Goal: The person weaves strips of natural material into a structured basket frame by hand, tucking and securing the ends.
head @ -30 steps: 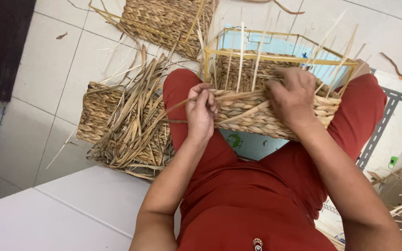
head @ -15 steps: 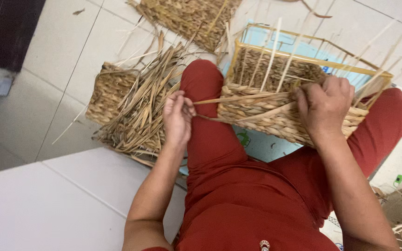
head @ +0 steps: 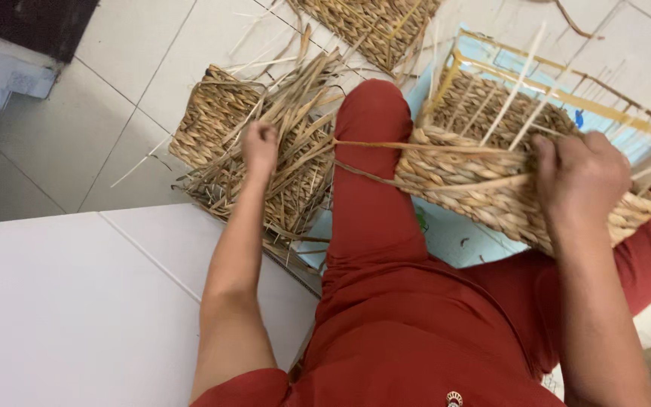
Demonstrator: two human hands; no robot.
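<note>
Over the pile of loose straw strands (head: pixel 280 143) on the person's left, the left hand (head: pixel 260 147) is hanging closed in a fist, knuckles up; whether it is gripping a strand cannot be told from this angle. Across the raised knee in red trousers (head: pixel 374 196), the right hand (head: pixel 578 177) is clenching down on the near wall of the half-woven basket (head: pixel 476 177), fingers curled over its plaited rim. The basket is lying tilted against the right leg, its pale upright stakes (head: pixel 518 98) sticking out past a thin yellow frame (head: pixel 566 90). Two long strands (head: pixel 374 143) are running from the woven wall leftward over the knee. Under the loose straw a finished woven piece (head: pixel 209 124) is lying flat on the white tile floor (head: pixel 122 83). Another woven basket (head: pixel 367 26) is sitting at the top edge, beyond the knee. A light blue mat (head: pixel 453 237) is showing beneath the basket in work.
</note>
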